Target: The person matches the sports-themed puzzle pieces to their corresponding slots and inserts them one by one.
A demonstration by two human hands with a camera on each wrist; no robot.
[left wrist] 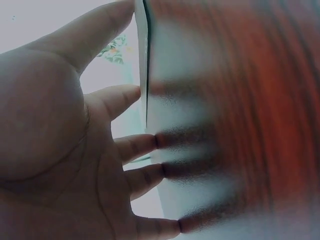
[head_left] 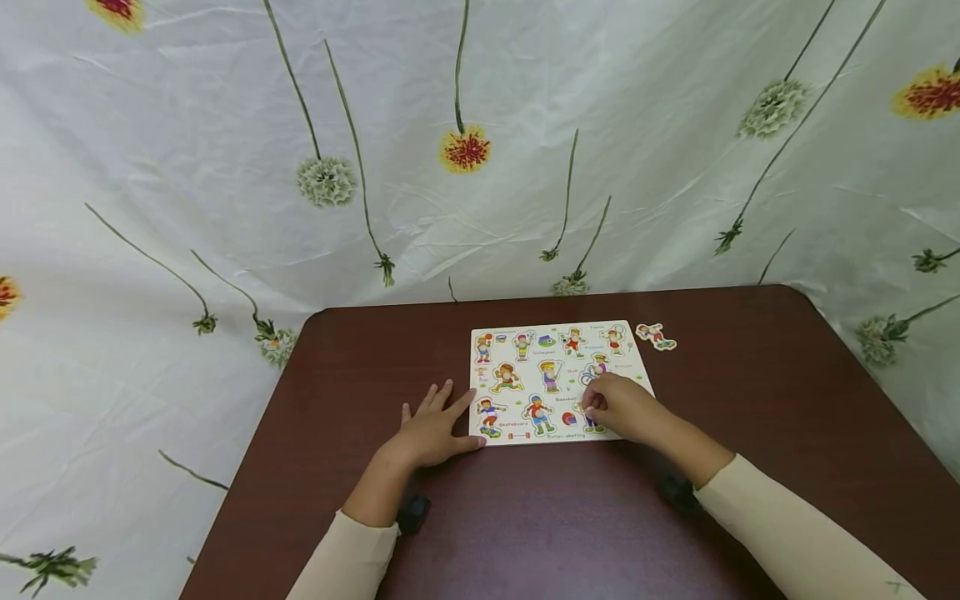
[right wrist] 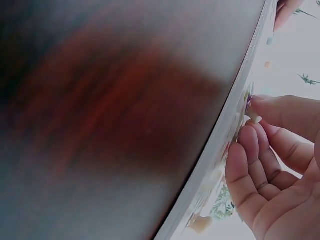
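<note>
Wooden puzzle board (head_left: 558,379) — corner under hands (head_left: 626,408).

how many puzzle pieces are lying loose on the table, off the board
1. A single loose piece lies on the table just past the far right corner of the puzzle board. The right hand covers part of the board and may hide another.

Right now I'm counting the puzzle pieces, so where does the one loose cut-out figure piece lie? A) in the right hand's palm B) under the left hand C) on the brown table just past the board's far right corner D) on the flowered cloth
C: the loose cut-out figure piece lies on the brown table, off the white puzzle board.
</note>
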